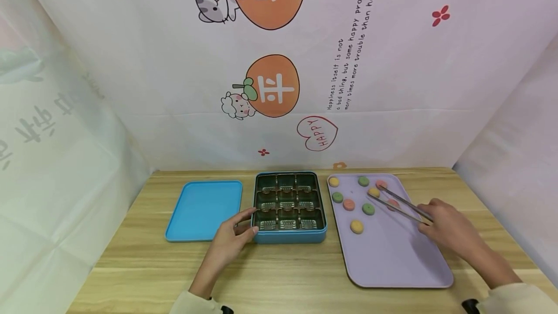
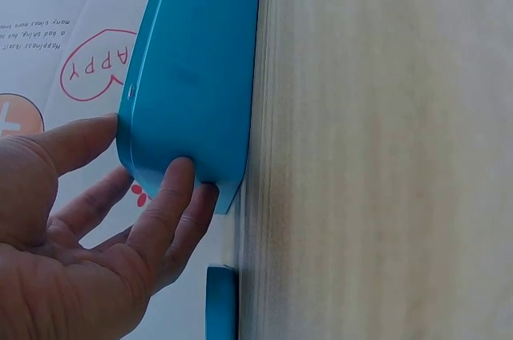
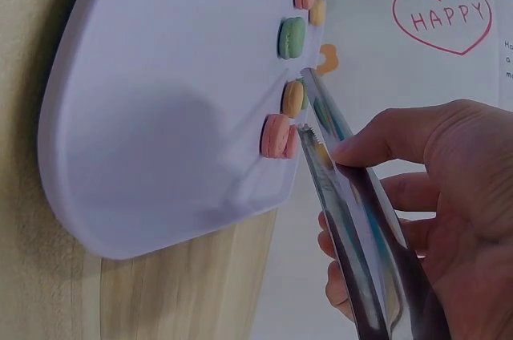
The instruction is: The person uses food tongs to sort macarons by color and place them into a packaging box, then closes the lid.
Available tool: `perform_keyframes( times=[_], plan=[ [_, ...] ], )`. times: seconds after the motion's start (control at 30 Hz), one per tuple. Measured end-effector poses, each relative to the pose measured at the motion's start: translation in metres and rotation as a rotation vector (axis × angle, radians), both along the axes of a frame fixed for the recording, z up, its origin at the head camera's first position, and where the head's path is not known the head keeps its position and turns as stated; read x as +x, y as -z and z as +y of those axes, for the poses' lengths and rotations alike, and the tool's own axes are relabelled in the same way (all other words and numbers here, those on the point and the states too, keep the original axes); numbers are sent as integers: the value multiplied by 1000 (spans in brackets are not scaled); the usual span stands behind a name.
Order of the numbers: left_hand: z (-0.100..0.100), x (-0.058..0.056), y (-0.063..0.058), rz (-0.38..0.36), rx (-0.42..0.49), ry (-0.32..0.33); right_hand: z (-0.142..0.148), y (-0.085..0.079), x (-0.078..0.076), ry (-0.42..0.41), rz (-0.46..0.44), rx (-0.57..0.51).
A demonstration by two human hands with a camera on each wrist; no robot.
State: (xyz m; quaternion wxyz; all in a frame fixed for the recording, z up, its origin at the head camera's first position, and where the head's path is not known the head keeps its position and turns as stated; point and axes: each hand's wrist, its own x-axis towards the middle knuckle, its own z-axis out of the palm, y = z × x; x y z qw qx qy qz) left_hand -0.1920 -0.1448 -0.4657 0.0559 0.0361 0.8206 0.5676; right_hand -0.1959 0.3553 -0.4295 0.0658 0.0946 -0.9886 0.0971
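My left hand rests at the left side of a blue box, its thumb and fingertips touching the wall and corner. A dark plastic insert with several compartments lines that box, with no macarons in it. My right hand grips metal tongs above a lilac tray. The tong tips stand apart over the tray's far part, near a yellow macaron and a pink macaron. Nothing shows pinched between the tips. Another pink macaron lies close to the tongs in the right wrist view.
Several more macarons lie on the tray's far half, among them a green macaron and a yellow macaron. A flat blue lid lies left of the box. A printed cloth hangs behind the wooden table.
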Motion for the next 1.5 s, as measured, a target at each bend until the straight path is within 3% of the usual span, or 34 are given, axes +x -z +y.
perform_keyframes(
  times=[1.5],
  plan=[
    [0,0,0,6,-8,3,-5,11,-1,-39,49,-6]
  ],
)
